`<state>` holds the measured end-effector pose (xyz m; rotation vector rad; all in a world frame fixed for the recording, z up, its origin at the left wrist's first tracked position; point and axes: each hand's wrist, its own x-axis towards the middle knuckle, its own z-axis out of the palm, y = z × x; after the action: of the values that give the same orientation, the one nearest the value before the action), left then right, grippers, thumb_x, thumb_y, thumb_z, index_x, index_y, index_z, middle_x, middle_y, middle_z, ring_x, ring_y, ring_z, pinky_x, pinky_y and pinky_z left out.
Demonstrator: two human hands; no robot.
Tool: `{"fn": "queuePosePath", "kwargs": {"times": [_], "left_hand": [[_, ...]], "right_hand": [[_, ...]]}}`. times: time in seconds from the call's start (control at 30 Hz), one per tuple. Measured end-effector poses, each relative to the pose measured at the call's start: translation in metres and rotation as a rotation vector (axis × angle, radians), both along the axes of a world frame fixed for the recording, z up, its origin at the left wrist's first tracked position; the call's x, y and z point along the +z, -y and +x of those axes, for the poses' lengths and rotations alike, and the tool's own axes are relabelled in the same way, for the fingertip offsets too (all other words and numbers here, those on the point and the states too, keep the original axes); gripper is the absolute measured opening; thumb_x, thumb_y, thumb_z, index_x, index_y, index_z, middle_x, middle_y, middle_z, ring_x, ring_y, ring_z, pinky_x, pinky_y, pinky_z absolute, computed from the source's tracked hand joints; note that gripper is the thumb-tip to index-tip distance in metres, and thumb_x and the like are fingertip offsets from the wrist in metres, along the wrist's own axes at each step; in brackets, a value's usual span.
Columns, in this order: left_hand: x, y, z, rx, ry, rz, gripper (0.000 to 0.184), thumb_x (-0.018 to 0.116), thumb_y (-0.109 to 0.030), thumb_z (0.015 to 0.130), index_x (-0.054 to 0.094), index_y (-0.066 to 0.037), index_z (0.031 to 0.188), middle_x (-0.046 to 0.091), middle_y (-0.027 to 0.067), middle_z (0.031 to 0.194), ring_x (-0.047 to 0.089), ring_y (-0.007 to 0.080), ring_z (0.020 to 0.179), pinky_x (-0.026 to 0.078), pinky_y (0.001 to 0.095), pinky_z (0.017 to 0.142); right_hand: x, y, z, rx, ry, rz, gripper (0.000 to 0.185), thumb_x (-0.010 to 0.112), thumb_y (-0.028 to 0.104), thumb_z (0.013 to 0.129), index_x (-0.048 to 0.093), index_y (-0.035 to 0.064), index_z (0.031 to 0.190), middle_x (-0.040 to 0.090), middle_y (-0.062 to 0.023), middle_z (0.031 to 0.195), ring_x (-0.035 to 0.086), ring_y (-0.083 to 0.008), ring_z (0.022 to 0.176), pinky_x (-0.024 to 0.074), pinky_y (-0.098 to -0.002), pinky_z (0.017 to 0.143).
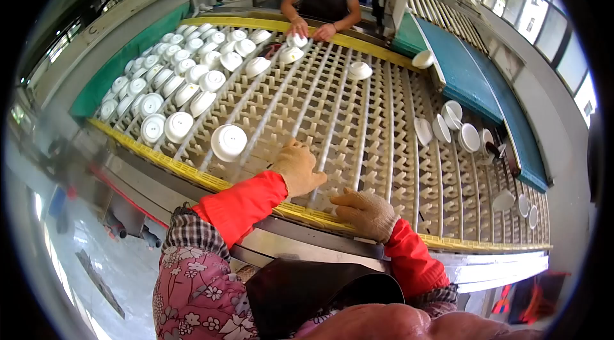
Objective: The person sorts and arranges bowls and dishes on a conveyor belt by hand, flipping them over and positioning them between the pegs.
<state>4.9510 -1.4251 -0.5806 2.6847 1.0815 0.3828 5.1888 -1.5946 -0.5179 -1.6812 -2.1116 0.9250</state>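
Observation:
My left hand (pixel 297 167), in a tan work glove, is over the pegged conveyor rack (pixel 332 116), its thumb apart from the loosely bent fingers and nothing visible in it. An upturned white bowl (pixel 228 142) lies to its left, not touched. My right hand (pixel 366 213), gloved the same way, hangs near the front yellow edge (pixel 307 215). Its fingers point left, loosely bent and apart, and I see nothing in them. Many more upturned white bowls (pixel 179 126) fill the rack's left side.
Across the rack, a co-worker's hand (pixel 297 26) touches a white bowl. A lone bowl (pixel 359 71) sits mid-rack. Several bowls (pixel 469 138) stand on edge at the right, by a teal belt (pixel 470 74). A green guard (pixel 128 58) borders the left end.

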Motion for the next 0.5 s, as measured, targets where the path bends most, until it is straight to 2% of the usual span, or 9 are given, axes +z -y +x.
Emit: {"fn": "queuePosePath", "kwargs": {"times": [0.03, 0.07, 0.13, 0.17, 0.2, 0.23, 0.37, 0.47, 0.5], "left_hand": [[0.001, 0.002, 0.004, 0.014, -0.013, -0.020, 0.069, 0.066, -0.062, 0.102, 0.090, 0.002, 0.101, 0.080, 0.0274, 0.118, 0.068, 0.0419, 0.128, 0.042, 0.0488, 0.125], [0.001, 0.003, 0.007, 0.040, -0.007, 0.012, 0.067, 0.068, -0.061, 0.101, 0.089, 0.002, 0.100, 0.080, 0.0279, 0.119, 0.068, 0.0426, 0.127, 0.043, 0.0497, 0.124], [-0.001, 0.002, 0.005, 0.026, 0.015, 0.051, 0.066, 0.069, -0.060, 0.100, 0.089, 0.004, 0.098, 0.080, 0.0285, 0.117, 0.068, 0.0430, 0.126, 0.044, 0.0500, 0.122], [-0.003, 0.002, 0.006, 0.015, 0.026, 0.069, 0.066, 0.070, -0.059, 0.099, 0.088, 0.004, 0.097, 0.079, 0.0288, 0.117, 0.067, 0.0433, 0.125, 0.045, 0.0501, 0.122], [-0.005, 0.004, 0.007, 0.007, 0.029, 0.064, 0.066, 0.070, -0.058, 0.099, 0.088, 0.005, 0.095, 0.079, 0.0289, 0.115, 0.067, 0.0436, 0.124, 0.045, 0.0505, 0.121], [-0.008, 0.003, 0.006, 0.009, 0.033, 0.064, 0.065, 0.071, -0.058, 0.098, 0.087, 0.005, 0.094, 0.079, 0.0291, 0.113, 0.067, 0.0439, 0.122, 0.045, 0.0509, 0.120], [-0.007, 0.005, 0.008, 0.035, 0.048, 0.076, 0.067, 0.071, -0.058, 0.098, 0.087, 0.007, 0.091, 0.078, 0.0295, 0.107, 0.067, 0.0447, 0.117, 0.046, 0.0525, 0.117], [-0.006, 0.005, 0.008, 0.032, 0.069, 0.074, 0.063, 0.074, -0.054, 0.097, 0.086, 0.008, 0.090, 0.077, 0.0291, 0.103, 0.067, 0.0450, 0.115, 0.046, 0.0534, 0.115], [-0.007, 0.005, 0.009, 0.037, 0.073, 0.063, 0.062, 0.075, -0.053, 0.097, 0.086, 0.008, 0.090, 0.076, 0.0290, 0.102, 0.067, 0.0450, 0.115, 0.046, 0.0535, 0.115]], "right_hand": [[-0.006, 0.001, 0.003, 0.089, 0.032, 0.126, 0.037, 0.077, 0.028, 0.110, 0.082, 0.0056, 0.138, 0.082, -0.0204, 0.132, 0.077, -0.0382, 0.128, 0.0600, -0.0450, 0.114], [-0.012, -0.002, 0.005, 0.165, 0.069, 0.248, 0.036, 0.077, 0.028, 0.110, 0.082, 0.0056, 0.138, 0.082, -0.0204, 0.131, 0.078, -0.0393, 0.127, 0.0597, -0.0453, 0.115], [0.001, -0.003, -0.001, 0.150, 0.091, 0.250, 0.034, 0.077, 0.026, 0.110, 0.082, 0.0052, 0.136, 0.081, -0.0204, 0.130, 0.078, -0.0415, 0.123, 0.0594, -0.0472, 0.116], [0.013, -0.002, -0.006, 0.069, 0.060, 0.135, 0.032, 0.076, 0.024, 0.111, 0.082, 0.0048, 0.135, 0.081, -0.0204, 0.129, 0.079, -0.0426, 0.120, 0.0593, -0.0487, 0.117], [-0.012, -0.002, 0.008, 0.184, 0.038, 0.407, 0.032, 0.074, 0.026, 0.111, 0.082, 0.0033, 0.133, 0.082, -0.0213, 0.124, 0.079, -0.0433, 0.115, 0.0585, -0.0506, 0.118], [-0.005, -0.003, 0.007, 0.215, 0.056, 0.510, 0.034, 0.074, 0.030, 0.112, 0.082, 0.0042, 0.132, 0.083, -0.0199, 0.120, 0.079, -0.0413, 0.113, 0.0603, -0.0478, 0.115], [0.028, 0.008, 0.000, -0.001, 0.069, 0.232, 0.040, 0.074, 0.037, 0.112, 0.082, 0.0077, 0.137, 0.085, -0.0159, 0.120, 0.081, -0.0334, 0.108, 0.0637, -0.0401, 0.105], [0.026, -0.002, 0.004, -0.181, 0.071, 0.152, 0.044, 0.073, 0.040, 0.113, 0.081, 0.0084, 0.142, 0.085, -0.0148, 0.124, 0.082, -0.0283, 0.110, 0.0640, -0.0387, 0.103], [0.022, -0.011, 0.016, -0.282, 0.038, 0.130, 0.046, 0.073, 0.040, 0.113, 0.079, 0.0077, 0.145, 0.084, -0.0167, 0.130, 0.081, -0.0300, 0.116, 0.0637, -0.0402, 0.105]]}}
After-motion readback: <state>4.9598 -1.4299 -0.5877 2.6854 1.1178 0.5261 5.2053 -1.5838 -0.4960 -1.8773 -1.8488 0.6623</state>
